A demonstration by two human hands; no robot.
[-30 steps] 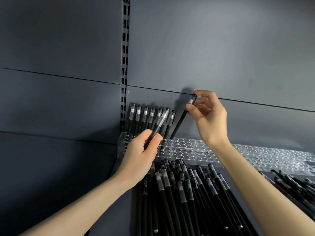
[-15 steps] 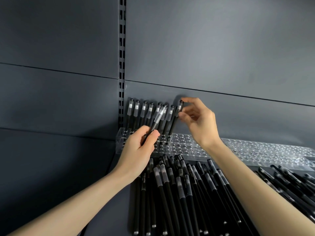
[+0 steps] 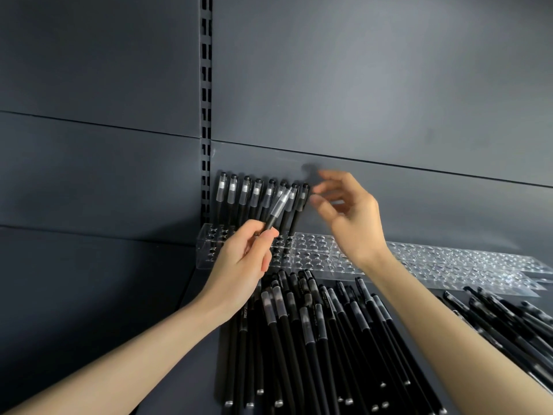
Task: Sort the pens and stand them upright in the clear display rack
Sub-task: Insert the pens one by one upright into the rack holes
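A clear display rack (image 3: 314, 250) with rows of round holes lies along the back of the shelf. Several black pens with clear caps (image 3: 257, 196) stand upright in its left end, leaning on the back panel. My left hand (image 3: 242, 265) pinches one more black pen (image 3: 276, 211), held tilted in front of the standing row. My right hand (image 3: 344, 214) hovers just right of the last standing pen (image 3: 300, 205), fingers relaxed and holding nothing. A pile of loose black pens (image 3: 314, 339) lies on the shelf in front of the rack.
More loose pens (image 3: 508, 319) lie at the right edge. The rack's right stretch (image 3: 463, 265) has unfilled holes. A slotted upright (image 3: 206, 115) runs up the dark grey back panel at the left of the rack.
My right hand lowered its pen into the rack beside the standing row, then let go and drew back slightly to the right. My left hand kept its pen, almost still.
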